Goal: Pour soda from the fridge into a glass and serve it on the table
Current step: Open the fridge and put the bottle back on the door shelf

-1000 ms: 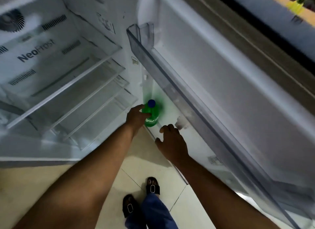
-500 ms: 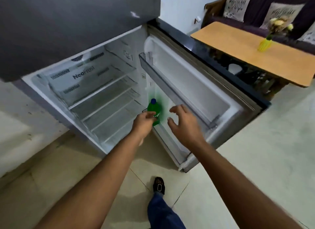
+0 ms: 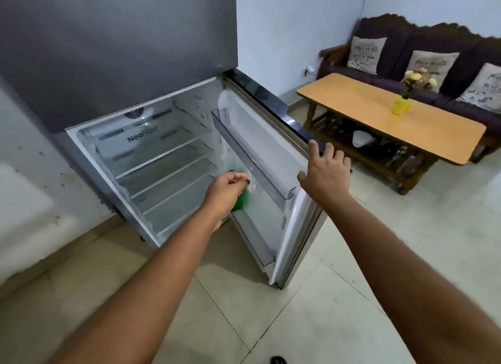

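Note:
The fridge (image 3: pixel 162 157) stands open, its shelves bare. My left hand (image 3: pixel 226 191) is closed around a green soda bottle (image 3: pixel 241 201) with a blue cap, held in front of the lower door shelf; the hand hides most of the bottle. My right hand (image 3: pixel 324 171) is spread open against the top edge of the open fridge door (image 3: pixel 271 157), fingers over the dark rim. The wooden table (image 3: pixel 393 119) stands to the right, beyond the door. No glass is in view.
A yellow vase with flowers (image 3: pixel 402 103) sits on the table. A dark sofa with cushions (image 3: pixel 433 54) lines the far wall. The open door juts out between me and the table. Pale tiled floor lies underfoot.
My view has risen and pulled back from the fridge. My right hand moved up from beside the bottle to the door's top edge. The left hand keeps hold of the bottle.

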